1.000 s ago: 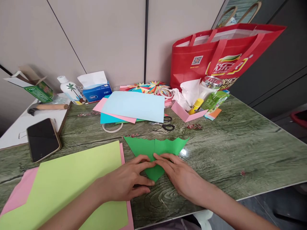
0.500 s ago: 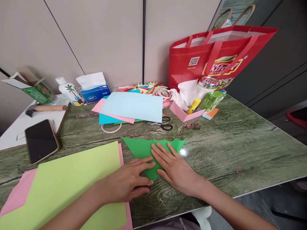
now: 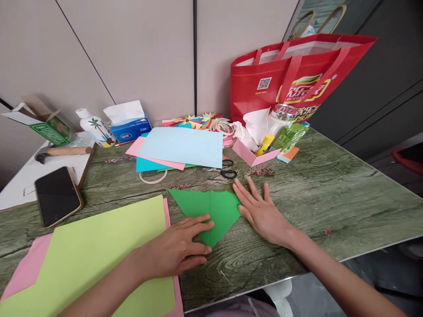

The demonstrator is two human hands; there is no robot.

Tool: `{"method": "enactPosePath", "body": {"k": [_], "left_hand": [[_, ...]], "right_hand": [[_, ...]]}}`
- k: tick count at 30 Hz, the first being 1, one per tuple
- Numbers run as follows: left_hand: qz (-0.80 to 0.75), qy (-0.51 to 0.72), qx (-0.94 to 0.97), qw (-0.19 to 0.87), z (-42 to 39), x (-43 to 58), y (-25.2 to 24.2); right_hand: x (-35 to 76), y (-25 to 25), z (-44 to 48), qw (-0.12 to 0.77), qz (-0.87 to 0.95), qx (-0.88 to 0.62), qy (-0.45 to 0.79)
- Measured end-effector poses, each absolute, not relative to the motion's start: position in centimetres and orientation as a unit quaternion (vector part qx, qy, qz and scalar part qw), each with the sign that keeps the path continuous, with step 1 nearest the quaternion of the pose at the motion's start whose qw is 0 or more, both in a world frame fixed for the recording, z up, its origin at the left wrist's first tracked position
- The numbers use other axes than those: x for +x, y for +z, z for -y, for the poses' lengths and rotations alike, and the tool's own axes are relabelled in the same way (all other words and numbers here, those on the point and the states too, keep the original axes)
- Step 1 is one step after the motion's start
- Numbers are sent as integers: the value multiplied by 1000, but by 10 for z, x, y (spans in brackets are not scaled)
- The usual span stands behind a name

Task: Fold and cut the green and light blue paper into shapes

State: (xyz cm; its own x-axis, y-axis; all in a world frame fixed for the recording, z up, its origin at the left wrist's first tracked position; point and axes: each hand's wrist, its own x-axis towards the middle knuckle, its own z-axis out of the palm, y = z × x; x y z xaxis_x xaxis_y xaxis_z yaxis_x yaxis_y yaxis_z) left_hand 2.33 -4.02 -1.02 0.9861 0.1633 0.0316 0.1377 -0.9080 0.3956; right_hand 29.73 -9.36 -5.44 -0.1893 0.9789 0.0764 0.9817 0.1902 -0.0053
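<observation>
1. The left hand (image 3: 176,248) reaches in from the near left, palm down, fingers loosely bent and pressing on the green paper (image 3: 224,211), not closed around it.
2. The right hand (image 3: 261,213) is flat, fingers fanned toward the far side, over the paper's right side, grasping nothing.
3. The paper lies between both hands on the table (image 3: 330,193), its point facing near, right of the yellow-green sheet (image 3: 115,237).
</observation>
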Motion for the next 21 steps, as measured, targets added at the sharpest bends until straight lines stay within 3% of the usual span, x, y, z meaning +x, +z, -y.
{"method": "enactPosePath", "body": {"k": [7, 12, 18, 21], "left_hand": [[-77, 41, 975, 205, 40, 24, -9], [-76, 54, 975, 202, 40, 24, -10], [-71, 39, 980, 182, 41, 25, -7], [-69, 49, 982, 168, 41, 25, -11]], "right_hand": [[327, -63, 84, 34, 706, -706, -28], [342, -74, 77, 105, 688, -717, -29], [335, -64, 79, 263, 681, -683, -29], [327, -52, 85, 270, 705, -656, 14]]}}
